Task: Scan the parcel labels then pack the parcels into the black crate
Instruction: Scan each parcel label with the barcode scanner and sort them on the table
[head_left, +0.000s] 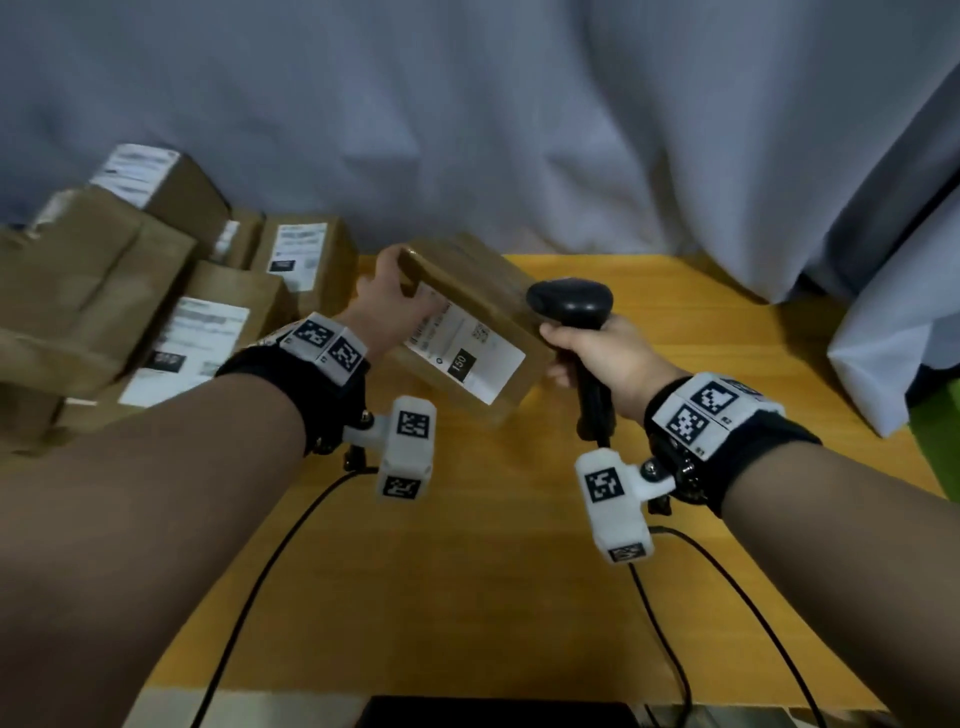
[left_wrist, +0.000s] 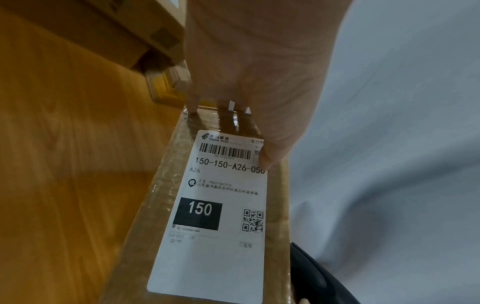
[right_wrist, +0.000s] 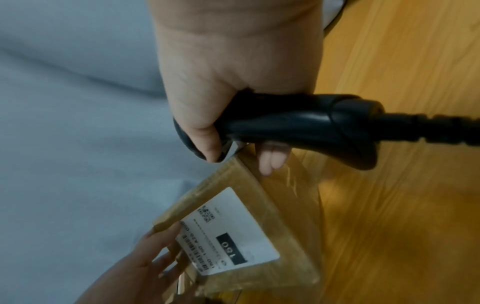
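My left hand (head_left: 400, 299) grips one end of a brown cardboard parcel (head_left: 480, 291) tilted above the wooden table (head_left: 467, 571), thumb on its white label (head_left: 467, 358). In the left wrist view the label (left_wrist: 221, 205) shows a barcode and "150", with my thumb (left_wrist: 270, 156) at its edge. My right hand (head_left: 597, 348) grips the handle of a black barcode scanner (head_left: 571, 304), its head right beside the parcel's far right side. The right wrist view shows the scanner handle (right_wrist: 298, 125) in my fist above the parcel (right_wrist: 259, 205). At the bottom edge sits a black shape (head_left: 493, 712), possibly the crate.
Several more labelled brown parcels (head_left: 171, 291) are piled at the left of the table. Grey cloth (head_left: 467, 130) hangs behind. A white bag (head_left: 898, 353) and something green stand at the right. Black cables (head_left: 260, 582) trail across the table's near part.
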